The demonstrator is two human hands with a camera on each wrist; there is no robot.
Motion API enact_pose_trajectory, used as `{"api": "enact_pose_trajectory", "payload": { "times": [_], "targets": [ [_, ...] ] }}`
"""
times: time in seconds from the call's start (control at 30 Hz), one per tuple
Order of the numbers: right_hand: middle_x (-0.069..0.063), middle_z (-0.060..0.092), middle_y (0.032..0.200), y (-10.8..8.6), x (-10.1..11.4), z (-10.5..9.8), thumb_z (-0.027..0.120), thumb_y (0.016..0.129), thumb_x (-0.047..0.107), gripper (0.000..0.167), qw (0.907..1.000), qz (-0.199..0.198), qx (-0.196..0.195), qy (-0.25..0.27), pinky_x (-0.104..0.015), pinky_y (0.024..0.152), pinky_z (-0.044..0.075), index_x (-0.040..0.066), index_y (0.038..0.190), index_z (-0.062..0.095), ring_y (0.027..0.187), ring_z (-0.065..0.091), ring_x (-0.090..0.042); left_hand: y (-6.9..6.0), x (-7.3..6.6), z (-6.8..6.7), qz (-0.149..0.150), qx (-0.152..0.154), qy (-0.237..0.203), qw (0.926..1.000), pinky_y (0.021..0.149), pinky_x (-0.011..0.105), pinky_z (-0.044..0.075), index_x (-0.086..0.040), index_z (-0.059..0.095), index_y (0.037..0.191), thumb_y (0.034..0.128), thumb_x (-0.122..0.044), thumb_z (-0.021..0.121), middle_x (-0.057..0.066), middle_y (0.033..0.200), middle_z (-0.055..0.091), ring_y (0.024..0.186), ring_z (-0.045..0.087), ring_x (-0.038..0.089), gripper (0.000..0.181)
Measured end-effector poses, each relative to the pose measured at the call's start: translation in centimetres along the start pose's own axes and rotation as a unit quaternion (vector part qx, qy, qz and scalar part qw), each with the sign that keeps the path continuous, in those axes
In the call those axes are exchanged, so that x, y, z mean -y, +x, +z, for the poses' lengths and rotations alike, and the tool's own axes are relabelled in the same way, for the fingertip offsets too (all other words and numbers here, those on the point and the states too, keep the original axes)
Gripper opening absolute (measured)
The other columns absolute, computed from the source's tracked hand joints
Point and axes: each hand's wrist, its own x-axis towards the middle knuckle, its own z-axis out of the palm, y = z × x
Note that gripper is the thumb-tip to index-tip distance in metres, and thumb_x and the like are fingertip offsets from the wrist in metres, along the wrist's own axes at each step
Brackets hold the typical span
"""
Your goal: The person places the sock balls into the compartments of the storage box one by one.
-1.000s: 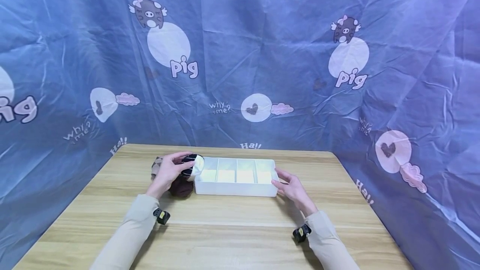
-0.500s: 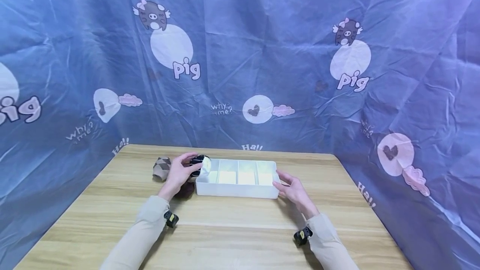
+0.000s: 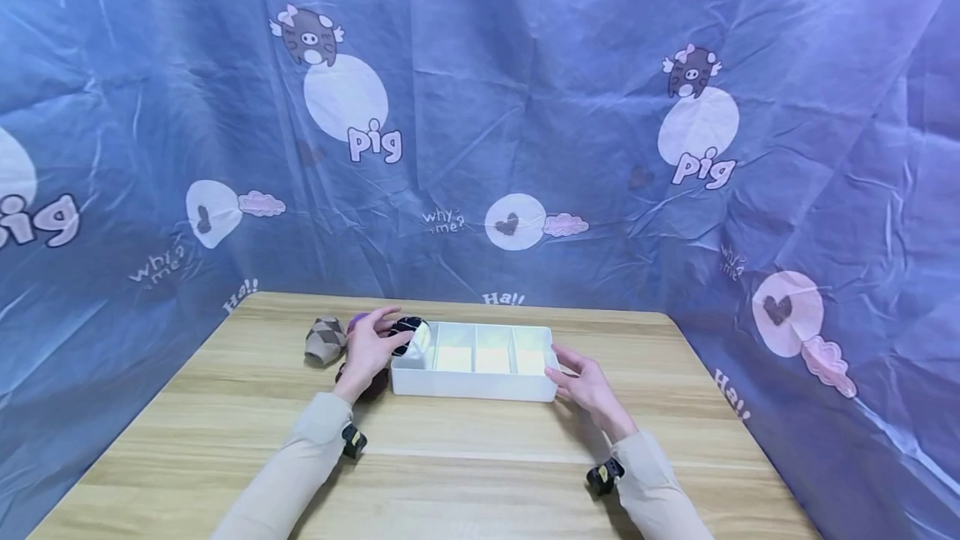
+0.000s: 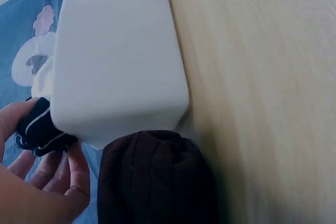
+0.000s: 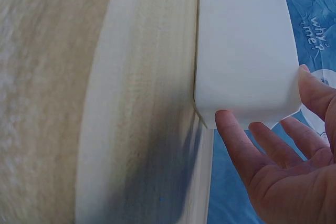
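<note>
My left hand (image 3: 369, 348) pinches a black-and-white rolled sock (image 3: 407, 335) at the leftmost compartment of a white divided box (image 3: 472, 384). In the left wrist view, thumb and fingertips hold the sock's dark, white-lined end (image 4: 41, 127), and its pale part is partly behind the box. My right hand (image 3: 592, 386) is at the box's right end. The right wrist view has its fairly straight, spread fingers (image 5: 236, 142) touching the end of the box. The other compartments show bare white bottoms.
A dark brown ribbed rolled sock (image 4: 155, 177) lies against the box's left end. Behind the left hand are a grey-brown argyle rolled sock (image 3: 325, 341) and a partly hidden purple thing (image 3: 356, 322). The wooden table (image 3: 465, 473) meets a blue patterned curtain (image 3: 465, 107).
My left hand has moved right, carrying the black-and-white sock from the box's left edge to the leftmost compartment. The argyle sock and purple thing have become uncovered. My right hand stays at the box.
</note>
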Motion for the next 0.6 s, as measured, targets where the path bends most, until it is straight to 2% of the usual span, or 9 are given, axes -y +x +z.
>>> {"api": "enact_pose_trajectory", "payload": {
  "times": [0.17,0.37,0.5,0.6],
  "targets": [
    [-0.025,0.033,0.154,0.1,-0.2,0.0,0.064,0.093,0.011,0.063,1.0000,-0.001,0.000,0.002,-0.040,0.096,0.053,0.005,0.149,0.037,0.128,0.051,-0.043,0.1,0.2,0.6,0.013,0.002,0.043,0.9990,0.085,0.031,0.051,-0.010,0.068,0.121,0.0764,-0.015,0.083,0.014,0.109,0.073,0.101,0.067,0.026,0.047],
    [-0.026,0.033,0.154,0.2,-0.2,0.0,0.064,0.094,0.011,0.062,1.0000,-0.005,-0.001,0.002,-0.041,0.096,0.052,0.005,0.150,0.037,0.128,0.051,-0.043,0.1,0.2,1.0,0.032,0.007,0.075,0.9966,0.094,0.043,0.049,-0.006,0.070,0.115,0.0763,-0.017,0.083,0.014,0.111,0.072,0.105,0.066,0.028,0.042],
    [-0.026,0.033,0.154,0.2,-0.3,0.0,0.063,0.095,0.011,0.062,1.0000,-0.008,0.001,0.001,-0.041,0.097,0.052,0.005,0.150,0.036,0.128,0.050,-0.043,0.2,0.4,1.2,0.042,0.011,0.090,0.9950,0.095,0.044,0.049,-0.006,0.072,0.112,0.0776,-0.014,0.081,0.013,0.110,0.073,0.105,0.066,0.027,0.037],
    [-0.026,0.033,0.154,0.2,-0.3,0.0,0.064,0.094,0.012,0.062,1.0000,-0.007,-0.001,-0.001,-0.042,0.098,0.051,0.005,0.150,0.037,0.129,0.049,-0.044,0.3,0.6,1.4,0.049,0.012,0.098,0.9939,0.091,0.042,0.051,-0.005,0.073,0.110,0.0785,-0.008,0.078,0.011,0.105,0.074,0.100,0.068,0.026,0.032]
  ]
}}
